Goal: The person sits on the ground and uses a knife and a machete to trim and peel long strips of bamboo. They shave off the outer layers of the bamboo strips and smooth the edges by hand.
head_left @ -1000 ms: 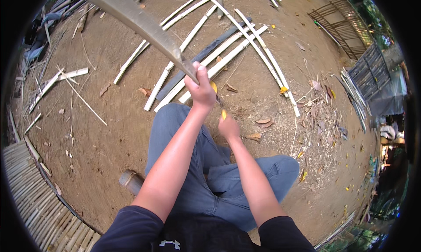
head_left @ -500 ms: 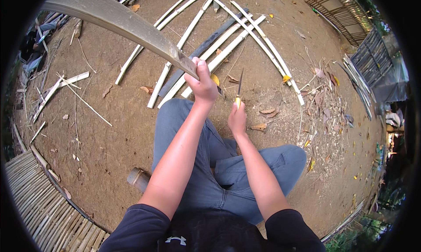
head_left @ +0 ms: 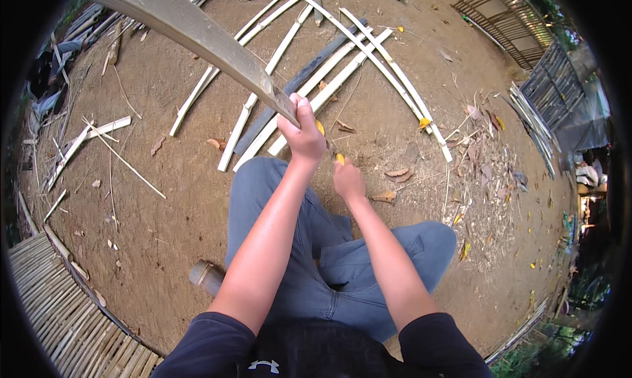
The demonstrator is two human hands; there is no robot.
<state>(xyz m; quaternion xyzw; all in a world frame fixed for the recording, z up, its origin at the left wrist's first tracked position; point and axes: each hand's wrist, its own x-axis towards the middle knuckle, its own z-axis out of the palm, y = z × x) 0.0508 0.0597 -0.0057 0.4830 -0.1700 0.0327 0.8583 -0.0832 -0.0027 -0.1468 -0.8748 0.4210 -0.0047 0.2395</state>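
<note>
My left hand (head_left: 304, 136) is closed round the near end of a long, broad grey-brown bamboo slat (head_left: 197, 39). The slat rises from my fist toward the upper left and leaves the picture. Just right of it and a little nearer to me, my right hand (head_left: 349, 182) is wrapped round a knife with a yellow handle (head_left: 340, 159). The handle's tip points toward my left hand, and the blade can hardly be made out there. I sit on bare earth with my legs folded in front of me.
Several pale split bamboo strips (head_left: 288, 41) lie crossed on the ground ahead, with a dark strip (head_left: 289, 86) among them. Shavings and dry leaves (head_left: 487, 187) litter the right. A slatted bamboo panel (head_left: 72, 312) is at lower left, and a short bamboo piece (head_left: 207, 277) beside my left leg.
My right hand has moved slightly left, and the knife has swung from pointing away from me to pointing toward my left hand. The slat's far part has shifted a little right.
</note>
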